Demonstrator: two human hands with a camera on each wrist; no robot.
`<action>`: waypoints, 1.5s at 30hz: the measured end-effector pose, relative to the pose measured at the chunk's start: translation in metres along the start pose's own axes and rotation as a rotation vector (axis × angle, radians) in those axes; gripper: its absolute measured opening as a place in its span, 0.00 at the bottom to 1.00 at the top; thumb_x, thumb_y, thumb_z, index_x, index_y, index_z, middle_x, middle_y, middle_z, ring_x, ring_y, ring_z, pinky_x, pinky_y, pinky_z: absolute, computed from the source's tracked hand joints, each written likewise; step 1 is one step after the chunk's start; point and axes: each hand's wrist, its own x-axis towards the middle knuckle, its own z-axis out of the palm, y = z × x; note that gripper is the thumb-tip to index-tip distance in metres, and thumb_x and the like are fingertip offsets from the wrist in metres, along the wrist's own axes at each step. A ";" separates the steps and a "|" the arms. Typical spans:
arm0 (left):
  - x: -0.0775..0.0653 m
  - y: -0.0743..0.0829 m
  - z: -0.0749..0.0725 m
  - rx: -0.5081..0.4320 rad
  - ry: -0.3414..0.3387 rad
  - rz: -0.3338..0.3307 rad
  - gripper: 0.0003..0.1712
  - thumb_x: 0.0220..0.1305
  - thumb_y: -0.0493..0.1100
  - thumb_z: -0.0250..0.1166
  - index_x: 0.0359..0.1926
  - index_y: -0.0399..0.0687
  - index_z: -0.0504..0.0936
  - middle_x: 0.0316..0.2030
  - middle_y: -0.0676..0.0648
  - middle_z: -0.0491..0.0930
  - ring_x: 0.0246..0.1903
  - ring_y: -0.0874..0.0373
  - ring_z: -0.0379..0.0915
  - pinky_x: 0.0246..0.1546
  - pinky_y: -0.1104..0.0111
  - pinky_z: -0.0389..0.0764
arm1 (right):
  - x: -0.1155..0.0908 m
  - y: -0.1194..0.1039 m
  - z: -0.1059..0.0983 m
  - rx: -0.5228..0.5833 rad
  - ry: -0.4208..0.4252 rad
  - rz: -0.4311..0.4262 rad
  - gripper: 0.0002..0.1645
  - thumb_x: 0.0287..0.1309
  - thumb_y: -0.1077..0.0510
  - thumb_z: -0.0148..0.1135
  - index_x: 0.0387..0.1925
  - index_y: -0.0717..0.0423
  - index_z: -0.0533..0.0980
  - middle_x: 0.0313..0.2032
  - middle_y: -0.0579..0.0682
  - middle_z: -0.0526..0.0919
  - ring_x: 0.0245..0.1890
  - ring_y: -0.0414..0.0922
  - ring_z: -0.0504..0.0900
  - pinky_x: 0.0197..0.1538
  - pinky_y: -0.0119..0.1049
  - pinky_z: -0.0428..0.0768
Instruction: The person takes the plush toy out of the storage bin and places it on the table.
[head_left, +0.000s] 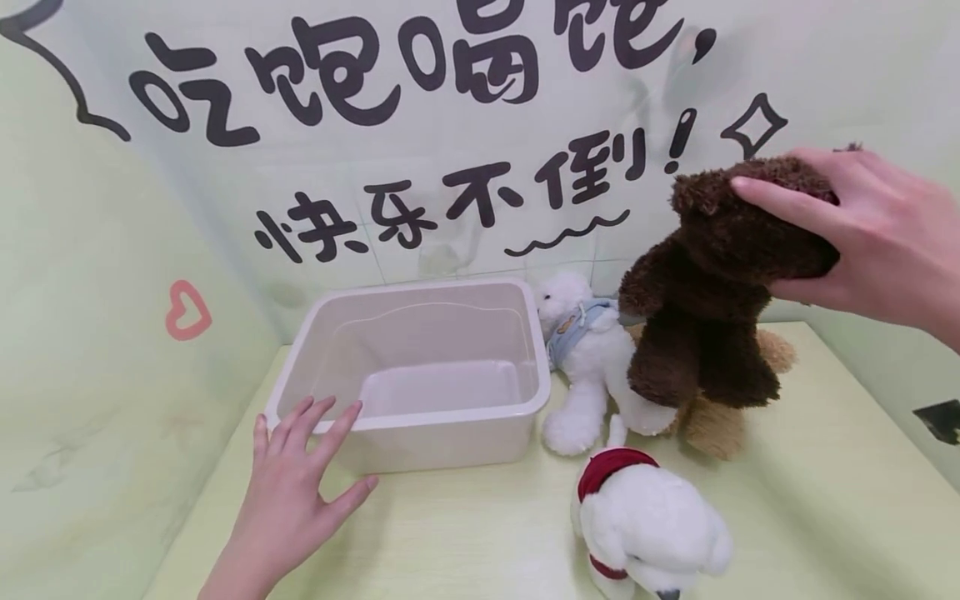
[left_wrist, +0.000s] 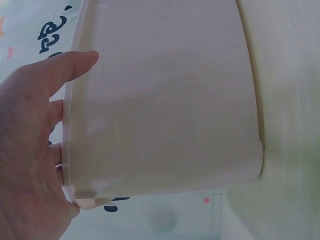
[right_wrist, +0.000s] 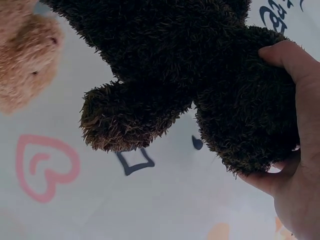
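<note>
My right hand [head_left: 885,225] grips a dark brown plush toy [head_left: 705,292] by its head, with the body and legs hanging down. In the right wrist view, the thumb and fingers of that hand [right_wrist: 300,120] press into the fur from both sides. At the front-left corner of a pale plastic bin [head_left: 450,417] is my left hand [head_left: 292,483], fingers spread at the rim and thumb pointing right. The left wrist view has this hand [left_wrist: 30,130] along the rim, outside the bin's wall [left_wrist: 165,110].
Right of the bin, a white plush toy [head_left: 600,350] in a blue top leans by the wall. A tan plush toy [head_left: 716,429] is mostly hidden behind the brown one. Nearer lies a white plush dog [head_left: 660,517] with red trim. Lettered walls enclose the pale table [head_left: 450,533].
</note>
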 end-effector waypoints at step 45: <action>-0.001 0.001 -0.001 -0.009 0.020 0.007 0.42 0.51 0.65 0.60 0.67 0.57 0.68 0.60 0.38 0.67 0.61 0.39 0.56 0.57 0.31 0.41 | -0.142 -0.003 0.039 0.170 -0.339 0.203 0.66 0.15 0.49 0.79 0.68 0.47 0.63 0.52 0.63 0.71 0.39 0.54 0.74 0.24 0.45 0.74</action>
